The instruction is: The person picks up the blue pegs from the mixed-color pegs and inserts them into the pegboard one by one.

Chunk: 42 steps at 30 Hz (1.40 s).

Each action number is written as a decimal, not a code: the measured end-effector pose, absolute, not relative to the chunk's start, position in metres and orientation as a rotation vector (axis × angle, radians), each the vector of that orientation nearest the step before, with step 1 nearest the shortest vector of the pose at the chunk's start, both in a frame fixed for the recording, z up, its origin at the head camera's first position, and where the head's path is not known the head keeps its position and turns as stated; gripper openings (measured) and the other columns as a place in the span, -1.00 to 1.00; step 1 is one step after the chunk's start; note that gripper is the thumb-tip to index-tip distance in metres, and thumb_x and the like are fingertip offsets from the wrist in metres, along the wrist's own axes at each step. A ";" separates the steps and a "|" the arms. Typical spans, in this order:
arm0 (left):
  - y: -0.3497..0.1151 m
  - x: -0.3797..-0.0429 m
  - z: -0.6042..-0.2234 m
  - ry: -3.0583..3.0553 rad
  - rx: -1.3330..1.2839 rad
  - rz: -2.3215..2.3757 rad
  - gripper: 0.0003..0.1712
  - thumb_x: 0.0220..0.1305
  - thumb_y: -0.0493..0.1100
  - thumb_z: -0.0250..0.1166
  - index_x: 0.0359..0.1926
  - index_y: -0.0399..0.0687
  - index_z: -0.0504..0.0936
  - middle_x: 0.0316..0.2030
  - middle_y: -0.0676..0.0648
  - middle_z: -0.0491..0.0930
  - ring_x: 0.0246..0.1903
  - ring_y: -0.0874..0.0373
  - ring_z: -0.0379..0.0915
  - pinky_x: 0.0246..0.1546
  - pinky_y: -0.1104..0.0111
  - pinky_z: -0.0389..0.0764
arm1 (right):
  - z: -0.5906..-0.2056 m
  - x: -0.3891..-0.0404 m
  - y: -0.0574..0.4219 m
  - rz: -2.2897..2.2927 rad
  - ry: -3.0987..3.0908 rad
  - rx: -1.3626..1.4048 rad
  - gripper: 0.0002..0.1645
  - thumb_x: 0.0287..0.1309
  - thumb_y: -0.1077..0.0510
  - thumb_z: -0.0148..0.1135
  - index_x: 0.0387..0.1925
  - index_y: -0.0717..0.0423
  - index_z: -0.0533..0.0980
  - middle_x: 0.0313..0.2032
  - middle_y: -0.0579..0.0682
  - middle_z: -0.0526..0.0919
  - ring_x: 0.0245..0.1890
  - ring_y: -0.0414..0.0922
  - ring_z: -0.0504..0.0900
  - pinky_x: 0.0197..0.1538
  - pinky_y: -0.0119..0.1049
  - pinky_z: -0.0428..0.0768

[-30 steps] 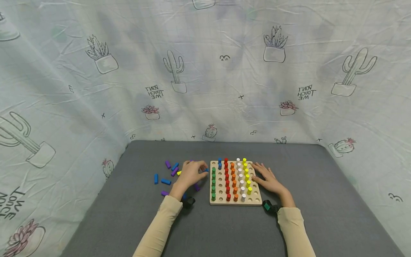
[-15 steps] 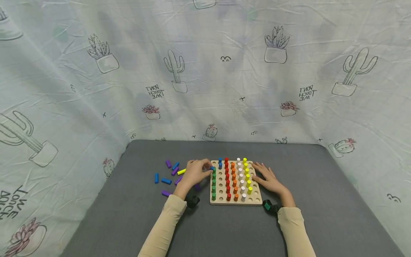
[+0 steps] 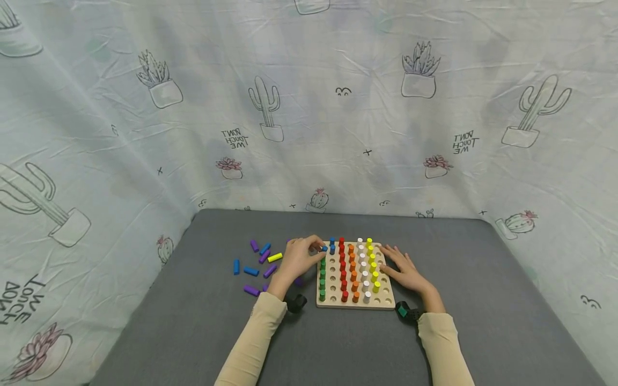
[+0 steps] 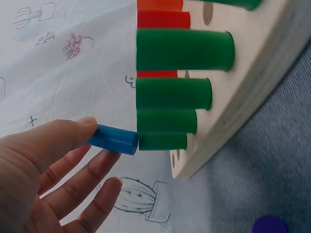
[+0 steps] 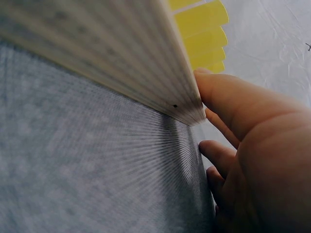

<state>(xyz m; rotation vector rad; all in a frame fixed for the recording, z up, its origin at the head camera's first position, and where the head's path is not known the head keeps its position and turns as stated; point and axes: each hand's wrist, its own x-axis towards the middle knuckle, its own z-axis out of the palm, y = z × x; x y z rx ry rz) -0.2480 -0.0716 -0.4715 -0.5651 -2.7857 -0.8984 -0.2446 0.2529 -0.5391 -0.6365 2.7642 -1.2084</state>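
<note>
A blue peg (image 4: 116,139) is pinched between the thumb and fingers of my left hand (image 3: 296,258). In the left wrist view the peg lies close to the tips of the green pegs (image 4: 175,92). On the head view it hovers over the far left corner of the wooden pegboard (image 3: 354,307), beyond the green column. The pegboard carries columns of green, blue, red, orange, white and yellow pegs. My right hand (image 3: 405,272) rests at the board's right edge, fingers mostly straight, its thumb touching the board beside the yellow pegs (image 5: 201,22).
Loose purple, blue and yellow pegs are scattered left of the board, among them a yellow peg (image 3: 275,257) and a blue peg (image 3: 251,271). My left arm partly covers some. The grey table (image 3: 483,300) ends at a patterned cloth (image 3: 309,107) behind.
My left hand has carried the blue peg rightward from beside the board to over its far left corner. The right hand stays at the board's right edge. The head view has shifted slightly.
</note>
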 end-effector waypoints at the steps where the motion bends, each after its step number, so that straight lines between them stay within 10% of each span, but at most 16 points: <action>1: -0.071 -0.248 -0.471 -2.777 -0.568 -0.912 -0.76 0.15 -0.01 0.31 -0.19 0.02 0.61 -0.35 0.11 0.65 -0.27 0.13 0.52 0.16 -0.05 0.21 | -0.539 -0.245 0.253 -1.210 2.764 -0.638 -0.28 0.29 0.00 0.05 0.38 0.14 0.09 0.38 0.32 -0.01 0.39 0.30 -0.22 0.30 0.27 -0.36; 14: -0.058 -0.246 -0.471 -2.707 -0.594 -1.057 -0.74 0.17 -0.02 0.30 -0.17 -0.03 0.60 -0.33 0.09 0.65 -0.25 0.03 0.53 0.15 -0.02 0.23 | -0.540 -0.245 0.254 -1.195 2.766 -0.611 -0.28 0.29 -0.02 0.05 0.38 0.12 0.09 0.38 0.31 -0.01 0.39 0.29 -0.22 0.31 0.27 -0.36; 22: -0.052 -0.247 -0.479 -2.728 -0.576 -1.138 -0.73 0.17 0.02 0.29 -0.17 0.00 0.62 -0.29 0.12 0.63 -0.27 0.16 0.53 -0.20 0.28 0.50 | -0.541 -0.245 0.256 -1.200 2.764 -0.636 -0.28 0.29 0.00 0.04 0.39 0.13 0.09 0.38 0.31 -0.01 0.39 0.29 -0.22 0.31 0.26 -0.36; 42: -0.048 -0.245 -0.489 -2.724 -0.520 -1.135 -0.78 0.17 -0.05 0.31 -0.18 -0.02 0.63 -0.28 0.09 0.66 -0.22 0.02 0.47 -0.02 0.08 0.32 | -0.538 -0.243 0.257 -1.199 2.751 -0.645 -0.28 0.29 0.01 0.04 0.38 0.14 0.09 0.38 0.32 -0.01 0.39 0.30 -0.22 0.31 0.27 -0.36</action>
